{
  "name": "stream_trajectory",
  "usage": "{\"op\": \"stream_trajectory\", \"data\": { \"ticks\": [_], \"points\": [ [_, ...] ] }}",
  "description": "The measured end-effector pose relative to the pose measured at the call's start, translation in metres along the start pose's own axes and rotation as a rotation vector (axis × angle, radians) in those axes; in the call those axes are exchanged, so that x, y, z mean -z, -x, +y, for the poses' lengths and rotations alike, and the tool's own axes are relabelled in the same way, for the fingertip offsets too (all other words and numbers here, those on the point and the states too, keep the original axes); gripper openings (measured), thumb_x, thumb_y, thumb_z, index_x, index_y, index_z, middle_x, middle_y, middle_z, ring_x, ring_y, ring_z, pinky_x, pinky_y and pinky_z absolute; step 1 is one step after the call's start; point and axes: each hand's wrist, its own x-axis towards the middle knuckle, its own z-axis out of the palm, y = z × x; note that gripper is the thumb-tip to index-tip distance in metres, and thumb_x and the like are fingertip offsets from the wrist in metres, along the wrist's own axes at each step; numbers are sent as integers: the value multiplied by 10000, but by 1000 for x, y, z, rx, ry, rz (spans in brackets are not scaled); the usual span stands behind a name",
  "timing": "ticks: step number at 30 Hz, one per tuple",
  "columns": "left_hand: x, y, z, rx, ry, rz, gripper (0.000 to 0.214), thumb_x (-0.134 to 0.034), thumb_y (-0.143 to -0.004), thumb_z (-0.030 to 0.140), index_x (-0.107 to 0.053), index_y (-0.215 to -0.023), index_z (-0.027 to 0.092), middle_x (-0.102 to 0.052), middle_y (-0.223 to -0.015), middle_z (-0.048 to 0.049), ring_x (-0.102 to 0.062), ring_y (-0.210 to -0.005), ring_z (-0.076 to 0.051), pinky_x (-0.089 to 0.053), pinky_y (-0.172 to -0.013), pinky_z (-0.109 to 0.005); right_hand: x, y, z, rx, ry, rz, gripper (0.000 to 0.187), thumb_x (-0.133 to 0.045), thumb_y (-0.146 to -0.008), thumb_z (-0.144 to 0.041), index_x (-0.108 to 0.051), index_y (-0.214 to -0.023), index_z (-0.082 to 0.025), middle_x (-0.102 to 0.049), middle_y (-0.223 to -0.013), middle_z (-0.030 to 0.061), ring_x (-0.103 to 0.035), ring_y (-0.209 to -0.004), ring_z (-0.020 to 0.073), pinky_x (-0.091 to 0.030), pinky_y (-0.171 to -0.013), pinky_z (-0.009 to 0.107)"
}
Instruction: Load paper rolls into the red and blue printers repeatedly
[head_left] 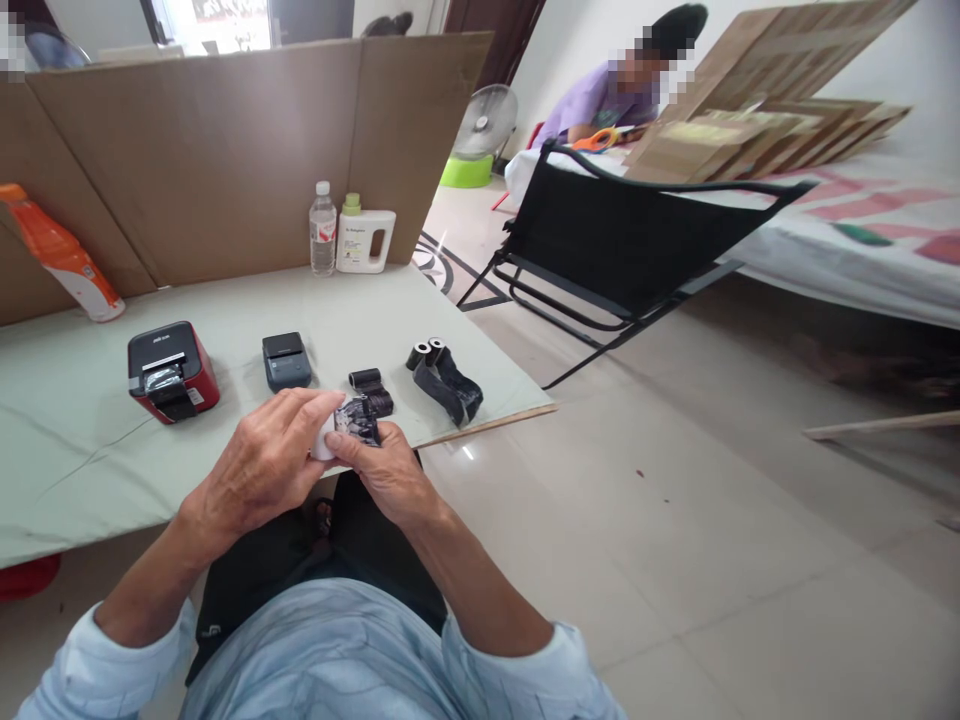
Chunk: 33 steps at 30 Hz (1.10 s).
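Observation:
At the table's front edge, my left hand [274,450] is closed around a white rounded piece [322,440], its fingers bent over the top. A dark, shiny, crumpled strip [358,420] lies against that piece. My right hand [390,470] pinches the strip, thumb on top; whether piece and strip are joined I cannot tell. Just beyond my hands lies a small black roll [366,379] with its strip partly unwound. To the right are two black rolls with white cores [427,352], trailing a black strip [450,390].
On the pale table [225,310] stand a red-and-black label printer [171,370], a small dark grey printer [286,361], an orange bottle [67,255], a water bottle [322,230] and a white jug [365,238]. Behind rises a cardboard screen [247,150]. A black folding chair [607,230] and a seated person [600,100] are right.

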Motion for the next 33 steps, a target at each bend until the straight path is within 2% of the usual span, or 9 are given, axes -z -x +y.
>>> {"op": "stream_trajectory", "data": {
  "ticks": [5, 9, 12, 15, 17, 21, 25, 28, 33],
  "points": [
    [0, -2, 2, 5, -94, -89, 565, -619, -922, 81, -492, -1462, 194, -716, -1230, -144, -721, -1113, -304, -627, -953, -454, -3, 0, -3, 76, 150, 68, 367, -915, -761, -489, -748, -681, -173, -694, -691, -2, -633, -665, 146, -534, -698, 289],
    [-6, -2, -3, 44, -47, -64, 559, -659, -937, 137, -505, -1469, 207, -718, -1241, -142, -717, -1151, -311, -621, -992, -473, -5, 0, -1, 75, 137, 121, 383, -924, -747, -512, -757, -711, -169, -707, -702, 10, -648, -680, 160, -550, -703, 302],
    [-7, 0, -7, 52, 104, 16, 639, -733, -920, 198, -482, -1507, 215, -713, -1305, -138, -720, -1177, -284, -620, -1025, -440, -6, 2, -2, 18, -35, 57, 427, -931, -729, -556, -810, -902, -184, -775, -826, 47, -732, -752, 210, -607, -748, 350],
    [-5, 3, -8, 83, 230, 78, 713, -794, -879, 217, -482, -1520, 224, -716, -1332, -126, -748, -1110, -242, -642, -983, -376, -7, 5, -6, -48, -128, -43, 491, -923, -742, -570, -809, -1042, -199, -798, -917, 76, -787, -832, 264, -632, -755, 381],
    [-3, 5, -7, 98, 225, 83, 702, -796, -874, 207, -502, -1511, 225, -720, -1339, -124, -757, -1099, -239, -645, -981, -370, -7, 6, -8, -37, -115, -49, 478, -921, -751, -564, -809, -1035, -195, -802, -922, 82, -801, -861, 280, -633, -750, 372],
    [-7, 7, -5, 79, 123, 68, 629, -725, -903, 157, -525, -1496, 211, -726, -1347, -135, -738, -1200, -279, -622, -1058, -427, -7, 3, -5, -6, -80, -1, 452, -932, -741, -555, -816, -967, -181, -805, -884, 79, -804, -868, 284, -639, -764, 375],
    [-15, 12, -5, 95, 58, 88, 635, -688, -906, 122, -510, -1510, 202, -725, -1360, -147, -729, -1227, -288, -635, -1039, -434, -5, -2, 4, -4, -61, 19, 443, -927, -748, -550, -822, -967, -180, -811, -896, 84, -802, -897, 286, -646, -769, 373],
    [-18, 15, -8, 168, 104, 71, 687, -725, -893, 151, -487, -1536, 197, -729, -1353, -150, -738, -1203, -276, -642, -1024, -425, -3, -2, 9, -39, -96, 10, 469, -922, -750, -558, -823, -1015, -184, -814, -923, 83, -805, -911, 284, -649, -767, 367],
    [-12, 11, -13, 200, 255, 28, 568, -823, -824, 184, -646, -1365, 189, -763, -1263, -132, -748, -1152, -268, -646, -995, -406, -4, -1, 6, -84, -166, -88, 487, -923, -738, -585, -813, -1010, -197, -812, -983, 88, -801, -975, 303, -658, -819, 404]
  ]
}}
